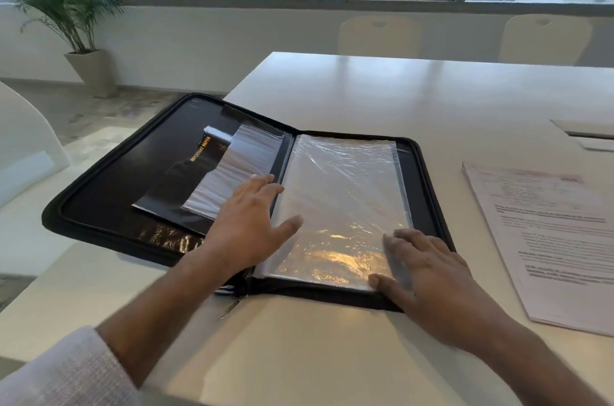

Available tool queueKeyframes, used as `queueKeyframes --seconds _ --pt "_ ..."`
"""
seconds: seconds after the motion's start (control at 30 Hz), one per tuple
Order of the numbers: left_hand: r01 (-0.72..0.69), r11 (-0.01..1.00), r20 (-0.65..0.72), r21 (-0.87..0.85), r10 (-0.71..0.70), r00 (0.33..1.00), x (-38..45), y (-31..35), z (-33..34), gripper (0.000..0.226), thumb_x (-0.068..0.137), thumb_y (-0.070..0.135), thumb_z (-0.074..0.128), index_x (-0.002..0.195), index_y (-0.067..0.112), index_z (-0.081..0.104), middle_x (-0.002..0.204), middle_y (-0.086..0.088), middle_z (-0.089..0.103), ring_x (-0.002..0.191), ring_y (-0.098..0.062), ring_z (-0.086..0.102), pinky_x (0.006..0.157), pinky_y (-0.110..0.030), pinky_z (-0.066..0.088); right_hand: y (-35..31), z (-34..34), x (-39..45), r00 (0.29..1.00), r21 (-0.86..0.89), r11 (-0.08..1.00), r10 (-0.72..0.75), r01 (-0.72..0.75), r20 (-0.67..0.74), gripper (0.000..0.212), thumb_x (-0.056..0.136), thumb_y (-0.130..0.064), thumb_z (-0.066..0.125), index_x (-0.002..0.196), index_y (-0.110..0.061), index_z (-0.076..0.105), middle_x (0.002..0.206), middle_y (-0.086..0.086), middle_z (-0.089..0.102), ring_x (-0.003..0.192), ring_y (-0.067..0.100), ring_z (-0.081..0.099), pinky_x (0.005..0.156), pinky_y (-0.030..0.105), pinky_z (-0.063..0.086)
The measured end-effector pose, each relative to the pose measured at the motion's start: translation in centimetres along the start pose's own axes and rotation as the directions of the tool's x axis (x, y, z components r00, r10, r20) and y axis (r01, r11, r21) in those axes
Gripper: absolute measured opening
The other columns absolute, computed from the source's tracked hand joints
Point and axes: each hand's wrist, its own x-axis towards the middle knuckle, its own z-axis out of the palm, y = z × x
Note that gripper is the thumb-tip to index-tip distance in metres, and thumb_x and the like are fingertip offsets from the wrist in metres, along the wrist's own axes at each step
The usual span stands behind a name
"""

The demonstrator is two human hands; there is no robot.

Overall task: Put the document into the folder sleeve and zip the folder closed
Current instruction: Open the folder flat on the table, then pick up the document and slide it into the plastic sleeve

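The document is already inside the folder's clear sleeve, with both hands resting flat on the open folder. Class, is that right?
Not quite. The head view shows the document lying on the table, right of the open folder. The clear sleeve holds no printed page. The left hand and right hand do rest flat.

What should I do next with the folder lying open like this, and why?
Probably lift the top clear sleeve open with the right hand, which rests flat at its near right corner. The document lies outside the folder on the table, and the left hand already steadies the spine.
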Motion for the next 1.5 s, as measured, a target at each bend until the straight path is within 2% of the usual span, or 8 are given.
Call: queueKeyframes --seconds 0.2,0.43,0.57,0.7,1.0,1.27,1.37,1.5 --pt "0.015 0.994 0.076 0.105 -0.023 0.997 0.6 -1.3 2.4 0.104 0.078 0.087 0.031 0.158 0.022 0.014 0.168 0.003 0.006 0.153 -0.013 -0.002 0.121 -0.038 0.006 0.1 -0.4 -0.8 1.000 -0.012 1.000 -0.009 0.009 -0.004 0.076 0.086 -0.072 0.037 0.150 -0.034 0.020 0.155 -0.017 0.020 0.141 0.007 0.015 0.114 0.033 0.019" --pt "0.038 0.996 0.105 0.075 -0.046 0.993 0.4 -1.5 2.7 0.105 0.079 0.086 0.028 0.159 0.021 0.011 0.168 0.006 0.001 0.153 -0.010 -0.004 0.122 -0.036 0.003 0.3 -0.8 -0.8 0.998 -0.035 0.998 -0.057 0.056 -0.022 0.072 0.082 -0.075 0.038 0.142 -0.036 0.031 0.143 -0.021 0.030 0.128 0.006 0.027 0.107 0.030 0.027" --pt "0.052 0.997 0.117 0.060 -0.059 0.991 0.4 -1.5 2.5 0.116 0.067 0.093 0.016 0.159 0.022 0.010 0.168 0.007 0.000 0.152 -0.010 -0.004 0.122 -0.037 0.005 1.3 -1.8 0.0 0.998 0.163 0.985 -0.042 0.051 -0.057 0.060 0.083 -0.068 0.050 0.134 -0.037 0.048 0.125 -0.027 0.043 0.113 -0.002 0.039 0.096 0.023 0.035" --pt "0.060 0.996 0.137 0.058 -0.068 0.988 0.6 -1.2 2.1 0.105 0.077 0.086 0.034 0.158 0.021 0.015 0.168 0.005 0.006 0.153 -0.014 0.003 0.123 -0.040 0.010 3.5 -3.0 0.5 0.981 0.481 0.876 0.117 -0.029 -0.154 0.036 0.087 -0.044 0.063 0.121 -0.031 0.061 0.100 -0.021 0.059 0.091 0.002 0.059 0.078 0.021 0.050" --pt "-0.062 0.994 0.062 -0.094 0.067 0.996 1.2 5.4 -0.1 0.076 0.084 0.063 0.062 0.147 0.028 0.039 0.154 0.005 0.038 0.141 -0.016 0.034 0.114 -0.040 0.031 11.3 -5.7 1.2 0.808 0.486 0.847 0.432 -0.213 -0.400 0.009 0.089 -0.019 0.066 0.096 -0.022 0.072 0.081 -0.015 0.067 0.068 0.003 0.062 0.055 0.018 0.040" --pt "-0.160 0.921 0.148 -0.356 0.225 0.963 2.3 14.1 -0.5 0.055 0.084 0.056 0.068 0.130 0.030 0.055 0.120 0.015 0.062 0.100 0.002 0.058 0.078 -0.019 0.047 18.6 -7.7 -0.3 0.638 0.433 0.781 0.621 -0.451 -0.455 0.013 0.087 -0.008 0.063 0.094 -0.009 0.073 0.098 0.012 0.073 0.087 0.027 0.061 0.078 0.031 0.042" --pt "-0.085 0.893 0.226 -0.441 0.203 0.953 3.2 17.6 1.3 0.045 0.082 0.054 0.070 0.119 0.029 0.062 0.101 0.016 0.065 0.088 0.001 0.061 0.066 -0.017 0.046 20.8 -8.1 -0.4 0.602 0.354 0.734 0.678 -0.579 -0.421 0.023 0.084 -0.017 0.066 0.106 -0.011 0.070 0.112 0.017 0.068 0.103 0.036 0.060 0.090 0.039 0.047" --pt "0.119 0.817 0.395 -0.564 0.141 0.908 4.3 21.7 4.3 0.039 0.081 0.043 0.074 0.100 0.010 0.069 0.090 0.003 0.068 0.078 -0.010 0.062 0.072 -0.029 0.052 22.2 -8.4 -0.7 0.518 0.192 0.596 0.786 -0.780 -0.337 0.047 0.083 -0.039 0.064 0.125 -0.017 0.058 0.129 0.018 0.055 0.117 0.040 0.047 0.097 0.044 0.041"
